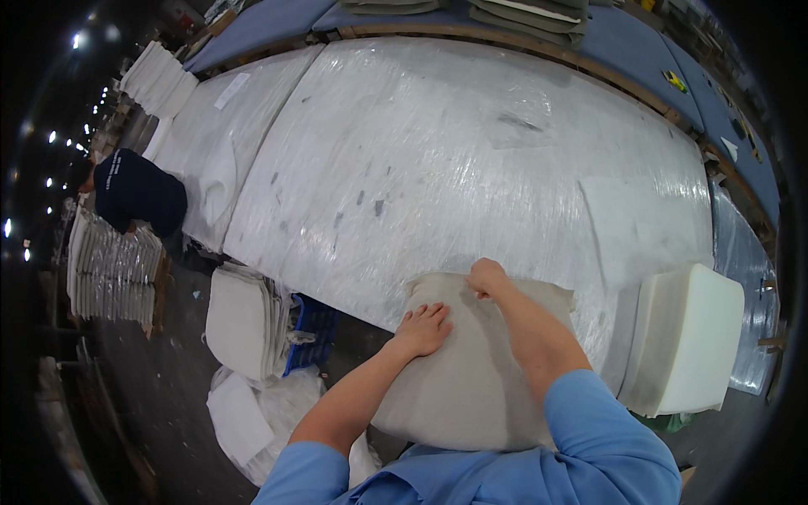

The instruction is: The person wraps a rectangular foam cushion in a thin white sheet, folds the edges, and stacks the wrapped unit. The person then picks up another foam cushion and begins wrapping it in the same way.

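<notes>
A beige fabric-covered cushion [471,379] lies in front of me at the near edge of the wrapped table, reaching back to my body. My left hand [423,330] rests flat on its upper left part, fingers spread. At the cushion's far edge my right hand [486,278] is closed, with its fingers curled against the fabric there; the fingertips are partly hidden. Just right of the cushion stands a stack of white foam pads [686,341] with beige sides.
Clear plastic film covers the large table [421,160]. White pads [244,324] stand to the left beside a blue crate [310,332]. A person in a dark shirt [139,192] bends near wrapped stacks [114,265] at far left. Blue-topped tables [631,76] line the back.
</notes>
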A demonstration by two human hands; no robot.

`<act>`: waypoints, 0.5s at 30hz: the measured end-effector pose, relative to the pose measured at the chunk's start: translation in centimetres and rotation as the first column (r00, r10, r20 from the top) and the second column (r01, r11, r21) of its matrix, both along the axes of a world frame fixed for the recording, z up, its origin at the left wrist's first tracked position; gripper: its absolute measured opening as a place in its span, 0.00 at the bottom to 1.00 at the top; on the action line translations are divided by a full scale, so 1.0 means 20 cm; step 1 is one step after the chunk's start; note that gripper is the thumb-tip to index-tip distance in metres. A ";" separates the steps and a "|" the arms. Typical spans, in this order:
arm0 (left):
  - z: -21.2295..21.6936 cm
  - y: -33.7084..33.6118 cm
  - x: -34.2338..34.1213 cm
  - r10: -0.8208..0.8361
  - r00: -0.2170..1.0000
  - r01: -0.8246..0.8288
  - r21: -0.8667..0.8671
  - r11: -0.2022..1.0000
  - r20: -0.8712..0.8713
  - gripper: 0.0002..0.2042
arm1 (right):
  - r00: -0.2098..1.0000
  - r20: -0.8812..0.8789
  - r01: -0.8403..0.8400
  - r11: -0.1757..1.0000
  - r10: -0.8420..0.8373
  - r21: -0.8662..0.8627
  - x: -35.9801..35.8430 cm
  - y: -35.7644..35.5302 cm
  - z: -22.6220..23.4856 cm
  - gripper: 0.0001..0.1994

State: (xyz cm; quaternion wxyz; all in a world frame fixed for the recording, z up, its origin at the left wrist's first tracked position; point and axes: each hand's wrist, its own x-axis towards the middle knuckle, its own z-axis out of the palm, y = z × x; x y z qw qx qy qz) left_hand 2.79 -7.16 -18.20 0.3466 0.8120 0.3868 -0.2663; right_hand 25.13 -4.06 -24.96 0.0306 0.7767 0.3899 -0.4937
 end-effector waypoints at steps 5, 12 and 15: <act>-0.05 0.05 0.04 0.031 0.999 -0.031 -0.018 0.999 -0.019 0.31 | 0.882 -0.163 0.470 0.846 -0.442 0.251 -0.17 -0.05 -0.09 0.12; -0.12 0.06 0.09 0.049 0.997 -0.052 -0.038 0.998 -0.060 0.32 | 0.808 0.028 0.470 0.673 -0.588 0.570 -0.27 -0.09 -0.27 0.13; -0.14 0.06 0.13 0.070 0.996 -0.071 -0.018 0.997 -0.057 0.32 | 0.827 -0.037 0.467 0.647 -0.561 0.603 -0.25 -0.08 -0.30 0.13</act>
